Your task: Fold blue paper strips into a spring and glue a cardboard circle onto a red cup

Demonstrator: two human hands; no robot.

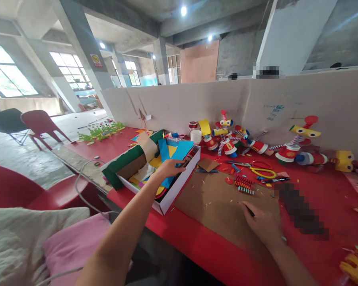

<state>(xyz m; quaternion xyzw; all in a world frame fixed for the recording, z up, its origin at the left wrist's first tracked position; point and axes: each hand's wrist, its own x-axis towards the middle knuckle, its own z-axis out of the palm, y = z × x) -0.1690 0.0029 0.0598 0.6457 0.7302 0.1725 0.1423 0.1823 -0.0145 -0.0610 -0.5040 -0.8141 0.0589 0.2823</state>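
Observation:
My left hand (170,168) reaches into an open white box (179,183) of coloured paper and card. Its fingers are apart near the right wall, over dark items too small to name. Blue sheets (179,150), yellow pieces and a roll of green card (119,170) lie in or across the box. My right hand (264,224) rests low over a brown board (209,202), its fingers curled. Something dark shows between thumb and fingers, but its kind is hidden. Beyond that hand lie red coiled paper strips (244,182) and a red disc (228,180).
Yellow-handled scissors (262,171) lie behind the board. Paper-cup figures with spring necks (289,151) line the low partition (179,105). A lidded jar (193,133) stands behind the box. Green paper plants (103,131) are at the far left; a red chair (68,192) stands beside the table.

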